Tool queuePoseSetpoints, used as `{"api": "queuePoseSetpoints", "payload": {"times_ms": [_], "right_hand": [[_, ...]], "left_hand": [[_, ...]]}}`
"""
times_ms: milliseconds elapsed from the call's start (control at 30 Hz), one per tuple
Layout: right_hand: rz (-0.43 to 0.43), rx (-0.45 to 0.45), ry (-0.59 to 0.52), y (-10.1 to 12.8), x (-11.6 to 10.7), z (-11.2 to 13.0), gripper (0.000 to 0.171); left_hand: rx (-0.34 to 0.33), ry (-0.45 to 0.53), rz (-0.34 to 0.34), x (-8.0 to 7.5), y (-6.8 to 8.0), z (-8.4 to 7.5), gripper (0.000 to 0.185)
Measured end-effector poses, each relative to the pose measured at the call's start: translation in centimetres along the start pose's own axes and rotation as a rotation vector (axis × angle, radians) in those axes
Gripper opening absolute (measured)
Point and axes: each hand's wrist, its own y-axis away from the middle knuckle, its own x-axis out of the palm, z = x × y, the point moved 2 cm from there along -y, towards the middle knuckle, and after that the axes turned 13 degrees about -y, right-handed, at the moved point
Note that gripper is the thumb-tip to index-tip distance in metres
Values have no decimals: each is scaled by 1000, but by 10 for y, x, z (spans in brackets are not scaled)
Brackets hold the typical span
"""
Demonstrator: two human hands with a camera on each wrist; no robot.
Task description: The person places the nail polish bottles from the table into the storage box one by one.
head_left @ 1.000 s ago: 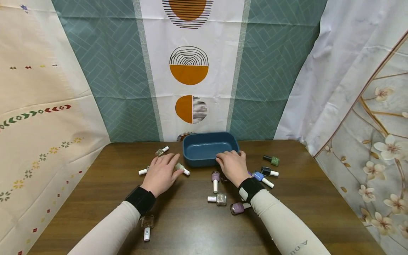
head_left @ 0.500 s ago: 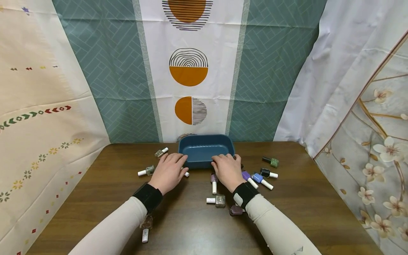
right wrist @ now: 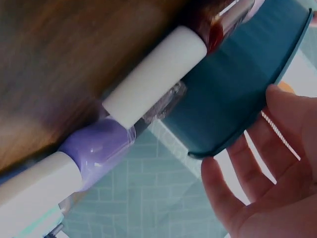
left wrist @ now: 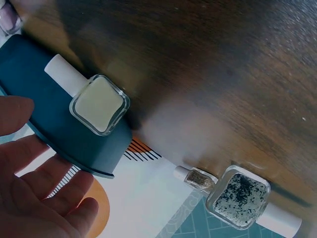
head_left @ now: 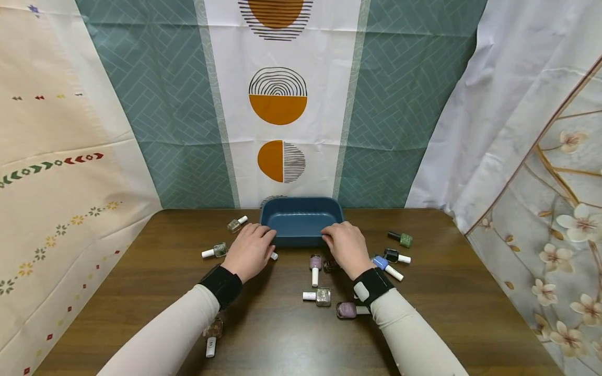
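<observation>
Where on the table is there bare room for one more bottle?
The table is bare between the brown bottle and the middle glitter bottle, and right of the green bottle. The tray looks bare inside. Beside the right hand it is crowded with a dark red bottle, a purple bottle and a blue bottle.

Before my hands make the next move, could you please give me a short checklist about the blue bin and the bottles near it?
1. Blue bin upright, opening facing up: ok.
2. Left hand at the near rim, towards the left corner: ok.
3. Right hand at the near rim, towards the right corner: ok.
4. Near side free of bottles: not ok; a cream bottle and a mauve bottle lie there.
5. Firmness of grip: cannot tell.
</observation>
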Motion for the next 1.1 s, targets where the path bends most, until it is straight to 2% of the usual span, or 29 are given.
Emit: {"api": "queuePoseSetpoints", "payload": {"times_ms": [267, 433, 667, 1100], "right_hand": [[-13, -47, -50, 0, -2, -3, 10], [-12, -29, -69, 1, -2, -7, 10], [-47, -14, -88, 4, -3, -11, 8], [-40, -16, -59, 1, -5, -9, 7]], "left_hand": [[-10, 3, 40, 3, 0, 3, 39], [-15, 4, 59, 4, -1, 3, 40], [-14, -10, 52, 3, 0, 2, 41], [-31, 55, 95, 2, 2, 6, 50]]}}
